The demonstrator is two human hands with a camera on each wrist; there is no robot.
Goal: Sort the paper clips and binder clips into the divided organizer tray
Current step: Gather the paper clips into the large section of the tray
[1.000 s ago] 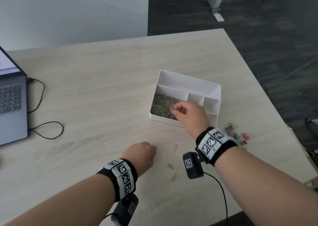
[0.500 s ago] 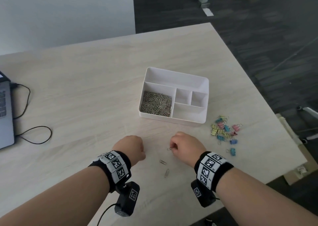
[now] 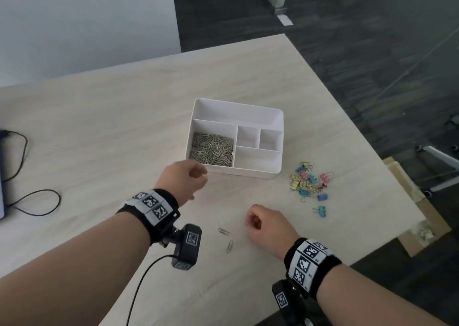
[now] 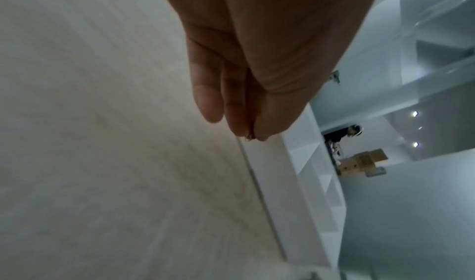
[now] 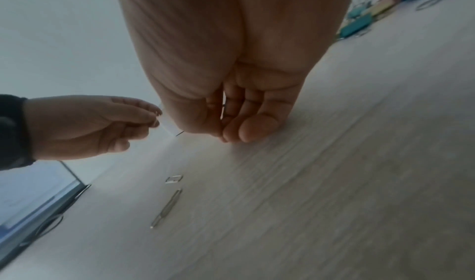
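Observation:
The white divided tray holds a heap of silver paper clips in its left compartment; the other compartments show bare. My left hand hovers at the tray's front-left corner, fingertips pinched on a small paper clip. My right hand rests on the table nearer me, its curled fingers pinching a paper clip that barely shows. Two loose paper clips lie left of it. Coloured binder clips lie in a cluster right of the tray.
A black cable loops at the left, running to a laptop at the table's left edge. The table's right edge and front-right corner lie just past the binder clips, with dark floor beyond. Cardboard lies on the floor.
My left hand lifted off the table and moved forward to the tray's front-left corner. My right hand came back from the tray to the loose clips and stays there, pinching one.

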